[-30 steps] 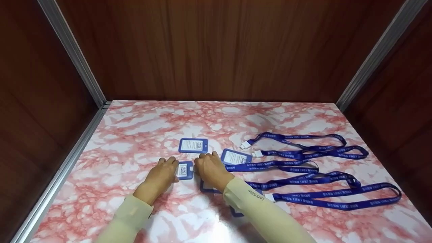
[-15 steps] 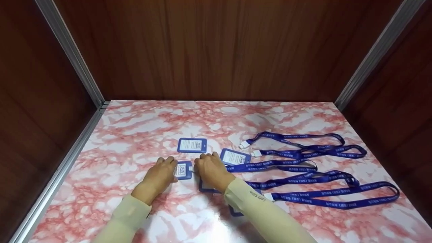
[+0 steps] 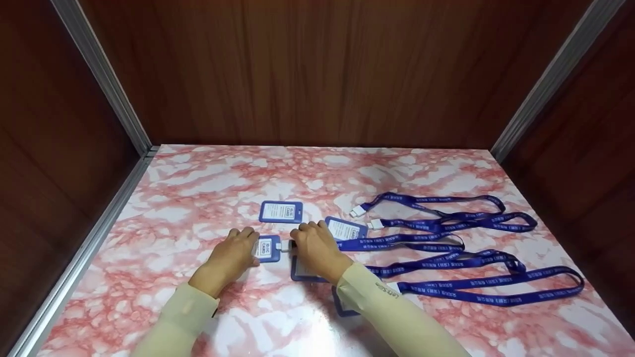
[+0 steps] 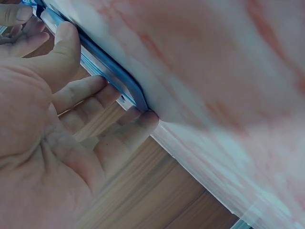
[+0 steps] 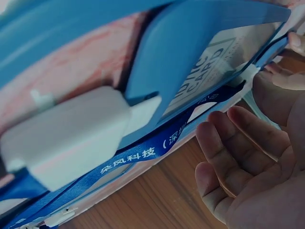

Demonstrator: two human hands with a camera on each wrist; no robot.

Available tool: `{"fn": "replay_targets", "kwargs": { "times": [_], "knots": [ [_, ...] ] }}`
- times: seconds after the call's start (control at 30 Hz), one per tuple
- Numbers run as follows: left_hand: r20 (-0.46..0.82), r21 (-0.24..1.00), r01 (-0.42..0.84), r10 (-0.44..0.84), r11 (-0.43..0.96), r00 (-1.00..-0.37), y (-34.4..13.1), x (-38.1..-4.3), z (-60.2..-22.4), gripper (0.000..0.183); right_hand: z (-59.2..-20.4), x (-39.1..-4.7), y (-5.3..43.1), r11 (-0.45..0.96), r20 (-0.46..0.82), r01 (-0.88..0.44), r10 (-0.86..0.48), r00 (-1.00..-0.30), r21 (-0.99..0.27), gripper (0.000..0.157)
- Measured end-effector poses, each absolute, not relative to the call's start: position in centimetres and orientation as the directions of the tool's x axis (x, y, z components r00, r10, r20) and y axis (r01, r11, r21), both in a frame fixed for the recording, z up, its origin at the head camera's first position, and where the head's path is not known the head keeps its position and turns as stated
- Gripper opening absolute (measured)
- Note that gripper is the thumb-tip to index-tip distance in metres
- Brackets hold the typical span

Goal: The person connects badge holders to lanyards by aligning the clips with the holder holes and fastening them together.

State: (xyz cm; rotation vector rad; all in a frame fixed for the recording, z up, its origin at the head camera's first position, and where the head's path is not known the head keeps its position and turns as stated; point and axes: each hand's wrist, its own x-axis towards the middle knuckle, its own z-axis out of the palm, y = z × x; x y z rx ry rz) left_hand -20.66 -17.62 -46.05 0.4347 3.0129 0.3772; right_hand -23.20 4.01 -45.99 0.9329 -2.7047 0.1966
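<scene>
My left hand (image 3: 230, 255) grips a blue ID card holder (image 3: 269, 249) by its left part, thumb on the near edge and fingers at the far side. In the left wrist view that card holder (image 4: 119, 76) lies close to the tabletop. My right hand (image 3: 317, 250) pinches the end of a blue lanyard (image 3: 387, 243) by its white clip (image 3: 285, 246), which meets the holder's slotted end. The right fingertips partly hide the clip. In the right wrist view, the pinched white clip (image 5: 250, 76) shows small beside the thumb.
Other card holders lie around: one behind (image 3: 281, 211), one right of it (image 3: 346, 228), and two partly under the right arm (image 3: 307, 271). Several blue lanyards (image 3: 461, 223) with white clips spread across the right side. Wooden panels (image 3: 317, 74) enclose the marbled tabletop (image 3: 208, 183).
My right hand has shifted slightly right, and more of the white clip shows between it and the card holder. The left hand keeps its grip. The head view has shifted slightly.
</scene>
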Motion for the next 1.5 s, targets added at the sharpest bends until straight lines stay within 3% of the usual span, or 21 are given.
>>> {"fn": "replay_targets", "kwargs": {
  "times": [0.3,0.67,0.87,1.5],
  "knots": [
    [-0.026,0.240,0.267,0.281,0.933,-0.959,-17.5,-20.5,-45.7,0.070,-45.4,-22.7,5.2,0.765,0.336,-0.635,-0.573,-0.747,-0.107,0.020],
    [0.195,0.233,0.432,0.394,0.871,-0.898,-15.5,-20.5,-45.1,0.056,-43.9,-22.2,7.0,0.778,0.333,-0.606,-0.535,-0.776,-0.162,0.025],
    [0.245,0.231,0.482,0.429,0.845,-0.869,-14.2,-20.4,-44.9,0.052,-43.7,-22.1,8.5,0.779,0.366,-0.606,-0.523,-0.770,-0.161,0.028],
    [0.126,0.252,0.464,0.447,0.849,-0.886,-11.1,-20.6,-44.8,0.053,-43.6,-21.9,12.6,0.799,0.403,-0.561,-0.450,-0.797,-0.216,0.031]
  ]
}}
